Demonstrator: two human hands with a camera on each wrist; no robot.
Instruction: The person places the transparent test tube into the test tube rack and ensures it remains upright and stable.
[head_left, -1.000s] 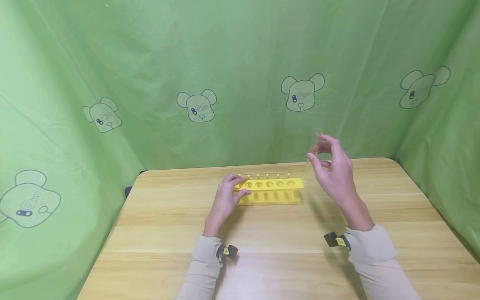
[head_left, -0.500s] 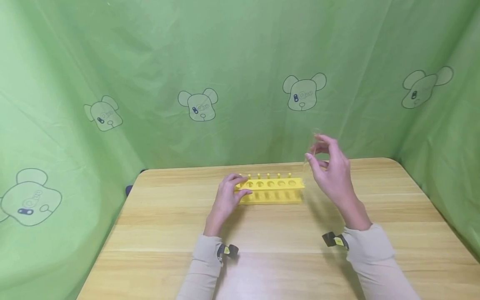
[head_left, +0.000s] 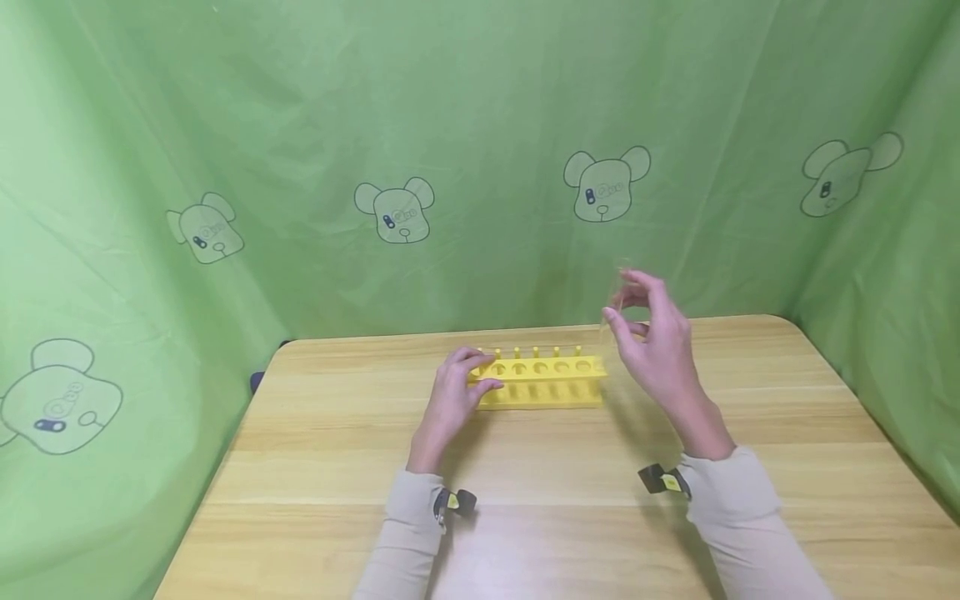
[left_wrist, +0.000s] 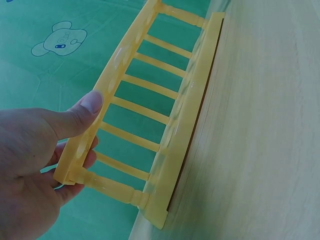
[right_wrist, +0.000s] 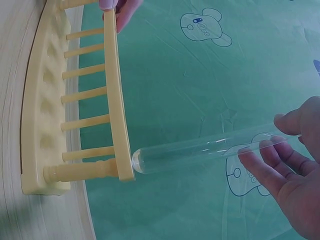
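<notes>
A yellow test-tube rack (head_left: 542, 381) with a row of holes stands on the wooden table (head_left: 555, 467). My left hand (head_left: 456, 393) grips its left end, thumb on the top plate (left_wrist: 90, 107). My right hand (head_left: 648, 333) hovers just right of the rack and pinches a clear glass test tube (right_wrist: 200, 150) by its upper part. The tube's rounded bottom sits close to the rack's (right_wrist: 117, 95) right end, at the level of the top plate. In the head view the tube (head_left: 611, 312) is faint against the green cloth.
Green cloth with bear prints (head_left: 606, 185) walls in the table at the back and both sides. The table's rounded far corners (head_left: 780, 321) lie close to the cloth. Bare wood spreads in front of the rack.
My right hand has carried the tube a little to the left, toward the rack's right end. The left hand and the rack have stayed put.
</notes>
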